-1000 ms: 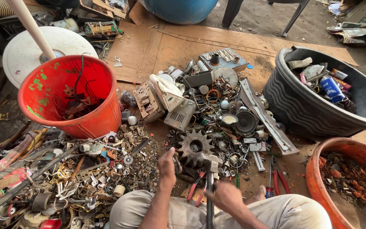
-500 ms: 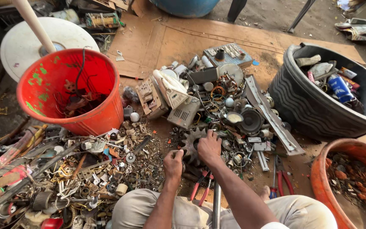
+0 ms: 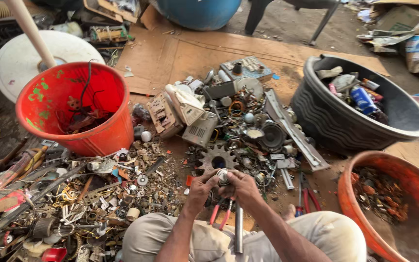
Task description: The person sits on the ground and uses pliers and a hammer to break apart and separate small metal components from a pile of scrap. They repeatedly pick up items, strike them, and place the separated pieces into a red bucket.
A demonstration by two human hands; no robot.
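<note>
Cardboard sheet (image 3: 180,53): spread flat on the ground, carrying the scrap heap and both tubs.
Black tub (image 3: 326,121): far right, ribbed wall, holding cans and mixed rubbish.
Red bucket (image 3: 107,136): left of centre, tilted toward the camera, with wires and rusty bits inside; pale pole (image 3: 27,29) rising just behind it.
Orange basin (image 3: 350,204): lower right, filled with small rusty pieces.
White disc (image 3: 10,63): behind the red bucket, partly hidden by it.
Blue barrel (image 3: 200,12): top centre, only the lower part in view.
Scrap heap (image 3: 238,111): centre, made up of speaker parts, grey casings, metal strips and a circuit board.
Loose small parts (image 3: 98,194): lower left, a spread of washers, springs, rods and brackets.
Toothed gear (image 3: 217,157): flat on the ground, just beyond the hands.
Metal bar (image 3: 238,228): upright between the knees, below the hands.
Red-handled pliers (image 3: 305,194): on the cardboard, right of the hands; a second pair with red handles under the hands.
Left hand (image 3: 202,187): closed around the small round part from the left side.
Right hand (image 3: 241,187): closed on the same part from the right, fingers touching the left hand.
Small round metal part (image 3: 223,175): pinched between both hands, held above the lap and near the gear.
</note>
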